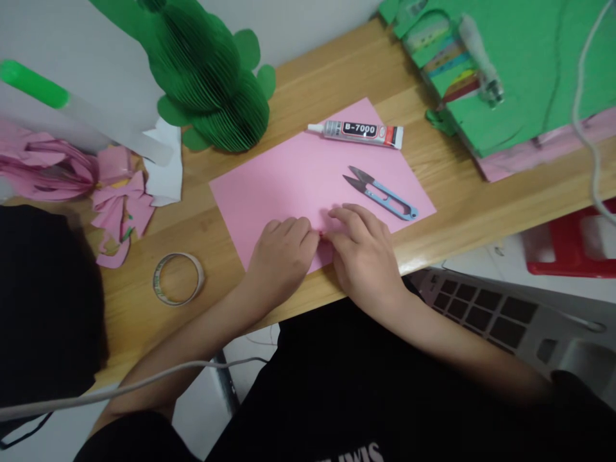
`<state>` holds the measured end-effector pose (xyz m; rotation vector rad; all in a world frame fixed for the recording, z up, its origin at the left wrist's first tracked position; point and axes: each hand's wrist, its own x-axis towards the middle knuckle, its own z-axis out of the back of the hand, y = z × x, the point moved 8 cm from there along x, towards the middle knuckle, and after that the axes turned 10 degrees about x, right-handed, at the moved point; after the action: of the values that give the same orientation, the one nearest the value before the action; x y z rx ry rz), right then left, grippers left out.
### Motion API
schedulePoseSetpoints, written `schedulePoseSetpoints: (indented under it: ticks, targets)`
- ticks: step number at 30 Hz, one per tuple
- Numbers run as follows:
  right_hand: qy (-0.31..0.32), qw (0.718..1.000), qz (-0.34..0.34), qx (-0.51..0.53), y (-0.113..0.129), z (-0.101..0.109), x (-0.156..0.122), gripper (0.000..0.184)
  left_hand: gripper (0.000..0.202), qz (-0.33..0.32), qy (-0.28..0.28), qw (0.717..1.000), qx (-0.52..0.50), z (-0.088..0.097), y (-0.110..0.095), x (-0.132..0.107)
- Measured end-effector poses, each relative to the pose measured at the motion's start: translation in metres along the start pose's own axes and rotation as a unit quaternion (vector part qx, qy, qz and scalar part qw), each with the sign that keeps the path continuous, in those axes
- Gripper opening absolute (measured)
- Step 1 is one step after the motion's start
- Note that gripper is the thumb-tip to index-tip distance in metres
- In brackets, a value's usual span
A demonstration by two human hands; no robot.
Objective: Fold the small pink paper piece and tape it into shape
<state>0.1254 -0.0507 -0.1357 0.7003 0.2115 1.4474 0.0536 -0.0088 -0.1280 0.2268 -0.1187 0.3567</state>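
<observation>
My left hand (287, 256) is closed, its fingers curled near the front edge of a pink sheet of paper (264, 186). Against its thumb side, my right hand (363, 256) pinches with thumb and index finger. A tiny reddish bit (321, 235) shows between the two hands' fingertips; it is too small to name. Just beyond my right hand, blue-handled thread snips (385, 196) lie on the sheet with blades apart. Farther back on the paper rests a B-7000 glue tube (359, 131), its nozzle to the left.
A roll of tape (178, 278) lies left on the wooden table (298, 80). Green honeycomb paper decoration (212, 83) stands at the back. Pink paper scraps (122, 199) and a green-capped tube (36, 83) are at left. A green board (524, 70) sits at right; a white cable (580, 83) crosses it.
</observation>
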Motion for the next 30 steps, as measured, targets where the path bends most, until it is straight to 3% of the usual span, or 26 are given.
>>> schedulePoseSetpoints:
  ticks: [6,15,24,30]
  targets:
    - [0.008,1.0,0.01,0.003,0.001,0.001,0.001,0.03,0.032,0.014,-0.041,0.999,-0.012,0.005,0.001,-0.005]
    - [-0.002,0.999,0.031,0.014,0.002,0.003,0.0,0.025,0.021,0.043,-0.115,0.992,-0.001,0.009,-0.001,-0.02]
    - [-0.009,0.998,0.056,0.026,0.004,0.007,0.0,0.025,0.02,-0.002,-0.099,0.995,0.008,0.008,-0.014,-0.021]
    - [-0.069,0.992,0.073,0.07,0.001,0.02,-0.006,0.02,0.013,-0.026,-0.114,0.992,0.038,0.012,-0.02,-0.023]
